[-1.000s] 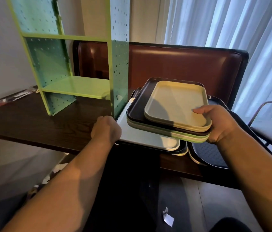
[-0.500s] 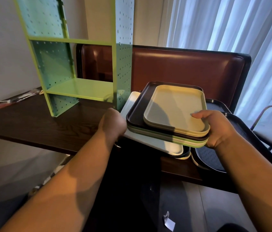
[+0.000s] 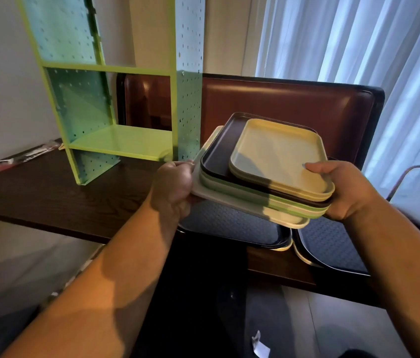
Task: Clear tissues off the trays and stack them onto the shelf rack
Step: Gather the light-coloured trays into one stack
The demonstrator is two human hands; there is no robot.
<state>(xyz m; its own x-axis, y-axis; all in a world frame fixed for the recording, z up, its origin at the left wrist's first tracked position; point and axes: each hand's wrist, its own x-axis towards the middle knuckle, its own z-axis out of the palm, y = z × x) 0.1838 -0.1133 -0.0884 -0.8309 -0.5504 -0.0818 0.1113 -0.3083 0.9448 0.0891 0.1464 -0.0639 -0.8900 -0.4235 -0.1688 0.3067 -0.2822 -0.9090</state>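
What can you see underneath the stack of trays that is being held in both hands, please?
Under the lifted stack of trays, held by the left hand and right hand, lie dark textured trays on the table. Their far parts are covered.

Tray stack (image 3: 268,177): lifted off the dark trays (image 3: 234,223) on the worktop, now tilted in the air.
Left hand (image 3: 175,187): went from resting beside the stack to gripping its left edge.
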